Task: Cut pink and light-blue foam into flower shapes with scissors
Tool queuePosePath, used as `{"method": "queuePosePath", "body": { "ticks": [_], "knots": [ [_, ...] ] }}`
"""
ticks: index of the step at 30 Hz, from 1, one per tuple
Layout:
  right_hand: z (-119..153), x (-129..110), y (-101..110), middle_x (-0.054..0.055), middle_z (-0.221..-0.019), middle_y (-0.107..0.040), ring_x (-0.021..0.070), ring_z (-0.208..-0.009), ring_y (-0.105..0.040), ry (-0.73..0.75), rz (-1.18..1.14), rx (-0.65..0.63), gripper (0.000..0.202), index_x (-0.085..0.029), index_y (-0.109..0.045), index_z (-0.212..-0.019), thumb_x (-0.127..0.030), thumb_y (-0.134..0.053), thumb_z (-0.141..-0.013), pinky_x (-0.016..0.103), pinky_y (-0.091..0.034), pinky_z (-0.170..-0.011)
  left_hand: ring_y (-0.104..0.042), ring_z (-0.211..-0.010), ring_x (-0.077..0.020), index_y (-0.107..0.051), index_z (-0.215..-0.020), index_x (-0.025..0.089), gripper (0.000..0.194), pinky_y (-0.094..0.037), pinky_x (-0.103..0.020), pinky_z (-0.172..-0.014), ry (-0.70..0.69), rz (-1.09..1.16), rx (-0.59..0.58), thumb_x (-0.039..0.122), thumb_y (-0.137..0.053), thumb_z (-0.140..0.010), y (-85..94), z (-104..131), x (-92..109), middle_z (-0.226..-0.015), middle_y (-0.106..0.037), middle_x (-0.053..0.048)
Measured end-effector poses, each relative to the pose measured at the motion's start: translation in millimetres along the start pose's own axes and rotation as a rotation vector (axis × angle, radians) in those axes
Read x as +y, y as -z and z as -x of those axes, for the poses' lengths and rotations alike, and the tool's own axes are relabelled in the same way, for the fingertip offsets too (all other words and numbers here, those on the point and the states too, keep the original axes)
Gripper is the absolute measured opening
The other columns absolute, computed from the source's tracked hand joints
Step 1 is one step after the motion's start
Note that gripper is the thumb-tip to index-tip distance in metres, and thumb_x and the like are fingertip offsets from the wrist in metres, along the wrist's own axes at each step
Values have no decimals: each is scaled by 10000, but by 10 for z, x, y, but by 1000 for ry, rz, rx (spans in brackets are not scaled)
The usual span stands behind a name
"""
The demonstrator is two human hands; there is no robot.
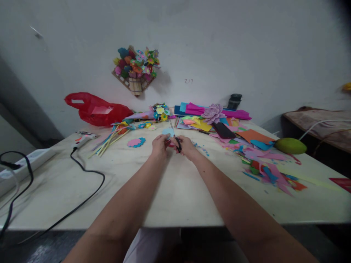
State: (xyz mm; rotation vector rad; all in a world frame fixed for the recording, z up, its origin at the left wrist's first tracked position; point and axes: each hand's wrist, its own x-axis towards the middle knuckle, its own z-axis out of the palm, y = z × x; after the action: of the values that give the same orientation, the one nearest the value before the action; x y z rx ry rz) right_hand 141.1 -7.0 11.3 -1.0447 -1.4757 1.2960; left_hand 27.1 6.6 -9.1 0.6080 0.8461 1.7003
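Near the middle of the white table (181, 193), my left hand (160, 145) pinches a light blue paper piece (168, 131). Close beside it on the right, my right hand (186, 146) is closed around dark-handled scissors (178, 144), whose blades point away from me beside the paper. Something pink shows between my hands, too small to make out. Small blue scraps (202, 149) lie just right of my right hand. A pink and blue scalloped paper shape (136, 142) rests on the table to the left.
At the left are a glue gun (84, 140) with a black cord, a power strip (27, 164) and a red bag (100, 111). Paper sticks (111, 142) lie nearer the middle. Paper scraps (263, 157), a black phone (223, 130) and a green object (290, 145) occupy the right.
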Motion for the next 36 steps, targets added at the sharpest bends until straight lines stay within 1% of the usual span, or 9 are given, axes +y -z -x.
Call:
{"method": "queuePosePath", "body": {
  "ticks": [3,7,10,16,18,21,27,31,36],
  "knots": [
    [-5,-17,-11,-53,-437,-496,61,-334,-440,-43,-2,25,207,-160,-563,-713,-295,-690,-804,162,-293,-310,-526,-493,-83,-508,-558,163,205,-464,-205,-559,-60,-22,32,120,-708,-580,15,-14,40,-514,-531,32],
    [-35,-19,18,-56,-434,-494,62,-335,-438,-60,-29,64,216,-162,-558,-709,-297,-707,-790,167,-307,-316,-530,-498,-84,-484,-519,162,255,-488,-214,-573,-51,-30,0,84,-722,-569,40,-17,104,-519,-531,27],
    [-61,-21,90,-43,-454,-518,67,-345,-450,-34,-29,122,243,-164,-550,-709,-311,-737,-761,174,-304,-319,-551,-511,-97,-467,-486,160,289,-518,-242,-613,-30,-53,-43,85,-731,-575,59,-21,134,-495,-520,20],
    [-121,-9,257,-11,-569,-620,92,-429,-536,11,-152,214,352,-168,-548,-830,-293,-819,-643,164,-270,-324,-608,-546,-124,-531,-530,140,239,-528,-255,-610,51,-166,-151,102,-766,-553,49,10,137,-586,-622,-31],
    [-134,-3,290,-27,-563,-610,95,-444,-547,22,-192,217,400,-170,-548,-856,-302,-830,-606,163,-271,-334,-632,-577,-136,-570,-573,127,225,-531,-259,-626,90,-218,-218,118,-792,-539,46,22,129,-632,-655,-52],
    [-142,-4,310,-65,-532,-568,94,-445,-542,43,-216,199,441,-172,-551,-876,-322,-825,-564,166,-280,-359,-650,-619,-149,-592,-589,119,269,-528,-261,-632,116,-302,-298,190,-841,-516,61,15,111,-672,-681,-74],
    [-167,-16,303,-80,-543,-542,84,-474,-535,87,-222,187,429,-171,-567,-849,-277,-818,-519,204,-420,-484,-636,-615,-138,-604,-583,121,372,-518,-254,-622,126,-388,-347,309,-891,-441,97,-11,92,-664,-684,-69],
    [-190,-15,312,-93,-514,-517,79,-446,-508,96,-202,208,417,-174,-559,-844,-272,-817,-531,207,-421,-474,-641,-621,-146,-633,-605,115,392,-523,-265,-636,135,-421,-366,354,-896,-439,86,12,100,-684,-692,-79],
    [-200,-16,318,-100,-490,-507,75,-425,-496,101,-178,230,406,-179,-546,-827,-281,-819,-545,199,-425,-460,-642,-629,-151,-694,-705,102,358,-529,-281,-663,145,-454,-398,340,-873,-508,71,37,109,-741,-705,-92]
  ]
}}
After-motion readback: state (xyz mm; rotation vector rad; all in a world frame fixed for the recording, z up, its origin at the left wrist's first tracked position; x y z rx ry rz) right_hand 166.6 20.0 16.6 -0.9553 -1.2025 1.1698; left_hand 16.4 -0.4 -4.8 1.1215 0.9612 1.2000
